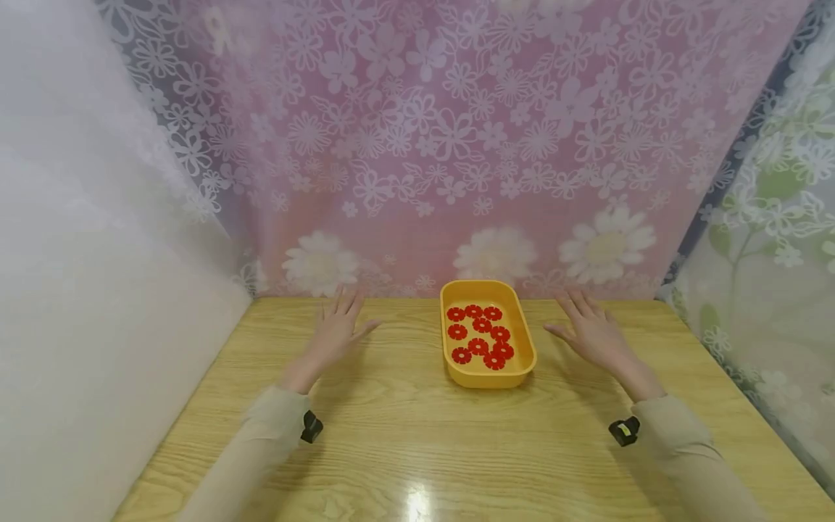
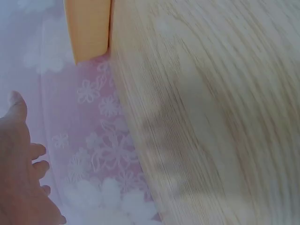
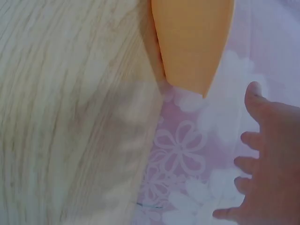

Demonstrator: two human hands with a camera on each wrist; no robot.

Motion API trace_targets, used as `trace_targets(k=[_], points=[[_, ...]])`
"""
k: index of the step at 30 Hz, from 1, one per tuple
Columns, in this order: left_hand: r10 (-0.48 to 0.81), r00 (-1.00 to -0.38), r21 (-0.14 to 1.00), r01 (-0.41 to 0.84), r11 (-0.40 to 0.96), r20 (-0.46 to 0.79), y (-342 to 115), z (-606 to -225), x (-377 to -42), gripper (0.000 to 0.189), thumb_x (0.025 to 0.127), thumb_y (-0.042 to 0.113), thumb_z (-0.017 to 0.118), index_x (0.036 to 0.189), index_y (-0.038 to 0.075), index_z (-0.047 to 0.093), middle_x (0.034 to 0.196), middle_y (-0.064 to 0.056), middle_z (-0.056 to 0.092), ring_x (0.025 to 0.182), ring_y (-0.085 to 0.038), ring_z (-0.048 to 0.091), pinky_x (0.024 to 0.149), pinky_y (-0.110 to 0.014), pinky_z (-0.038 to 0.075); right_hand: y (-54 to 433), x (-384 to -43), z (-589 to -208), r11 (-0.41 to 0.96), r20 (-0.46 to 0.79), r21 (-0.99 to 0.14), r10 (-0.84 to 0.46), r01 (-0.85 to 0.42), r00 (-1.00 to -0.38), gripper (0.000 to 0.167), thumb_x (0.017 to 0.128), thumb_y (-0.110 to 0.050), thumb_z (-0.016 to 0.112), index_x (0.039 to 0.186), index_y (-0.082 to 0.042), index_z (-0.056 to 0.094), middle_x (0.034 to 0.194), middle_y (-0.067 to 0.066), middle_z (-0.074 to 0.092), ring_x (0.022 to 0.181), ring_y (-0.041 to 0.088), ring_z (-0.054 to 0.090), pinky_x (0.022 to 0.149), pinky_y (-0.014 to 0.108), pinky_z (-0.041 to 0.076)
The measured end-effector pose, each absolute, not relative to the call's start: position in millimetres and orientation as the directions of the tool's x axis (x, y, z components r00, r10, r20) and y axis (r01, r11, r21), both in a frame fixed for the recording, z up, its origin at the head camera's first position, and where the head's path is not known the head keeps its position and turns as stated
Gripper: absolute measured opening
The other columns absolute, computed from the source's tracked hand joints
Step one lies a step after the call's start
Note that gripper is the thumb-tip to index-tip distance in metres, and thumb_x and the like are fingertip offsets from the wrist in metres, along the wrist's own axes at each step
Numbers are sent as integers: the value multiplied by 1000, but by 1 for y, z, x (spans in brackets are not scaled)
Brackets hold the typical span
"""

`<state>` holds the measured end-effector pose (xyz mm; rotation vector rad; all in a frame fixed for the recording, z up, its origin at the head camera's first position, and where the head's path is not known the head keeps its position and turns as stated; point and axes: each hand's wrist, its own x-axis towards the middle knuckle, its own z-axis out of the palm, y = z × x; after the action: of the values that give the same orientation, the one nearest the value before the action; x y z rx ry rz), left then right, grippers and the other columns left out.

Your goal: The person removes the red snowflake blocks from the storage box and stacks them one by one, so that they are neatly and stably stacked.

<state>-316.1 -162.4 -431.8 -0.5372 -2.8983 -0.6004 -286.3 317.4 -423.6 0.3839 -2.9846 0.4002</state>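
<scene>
A yellow rectangular tub (image 1: pixel 491 380) with rounded corners stands toward the back of the wooden table. Several red notched discs (image 1: pixel 481 325) with small center holes lie in it, a few overlapping at its near right. My left hand (image 1: pixel 335 332) hovers over the table to the left of the tub, fingers spread and nothing held. On the other side, my right hand (image 1: pixel 592 335) is closer to the tub, also with fingers spread and holding nothing. Both wrist views show the tub's outer wall (image 2: pixel 89 28) beyond the thumb, apart from the hand.
The wood-grain table (image 1: pixel 391 442) ends at a pink flowered curtain (image 1: pixel 417 167) behind the tub. A pale sheet (image 1: pixel 117 275) borders the left side, and a flowered sheet (image 1: pixel 776 290) the right. Small black devices (image 1: pixel 312 427) sit at both wrists.
</scene>
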Motion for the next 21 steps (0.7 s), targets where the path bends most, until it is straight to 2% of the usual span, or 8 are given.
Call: trace_targets(k=[4,11,16,21], points=[[367,-905,344,421,839,214,-139,-433,-325,78,104,49,51,163,11,18,168,-14,16,156,-37,2,118,-72,2,313,-294,-429,922,140,-240,-277,-304,-951,78,105,-49,49,163,-8,17,166,26,12,150,52,11,111,78,14],[455,-862,319,505,802,222,-95,-440,-330,71,105,44,51,162,12,23,168,-10,19,156,-34,8,120,-68,0,301,-300,-444,892,192,-209,-365,-402,-911,68,106,-39,51,159,-3,29,162,27,25,148,50,20,112,75,21],[509,-834,291,551,782,212,-67,-450,-333,69,106,46,48,162,14,24,166,-9,24,155,-34,12,120,-68,3,294,-300,-451,870,212,-218,-400,-442,-892,64,105,-34,54,157,-1,33,160,25,30,148,49,23,111,76,21],[554,-816,271,578,770,168,-47,-459,-331,68,107,50,41,163,16,21,168,-7,22,156,-32,10,120,-68,4,291,-299,-453,865,193,-216,-416,-452,-889,62,107,-35,50,158,-3,32,162,20,30,150,45,20,113,76,16]])
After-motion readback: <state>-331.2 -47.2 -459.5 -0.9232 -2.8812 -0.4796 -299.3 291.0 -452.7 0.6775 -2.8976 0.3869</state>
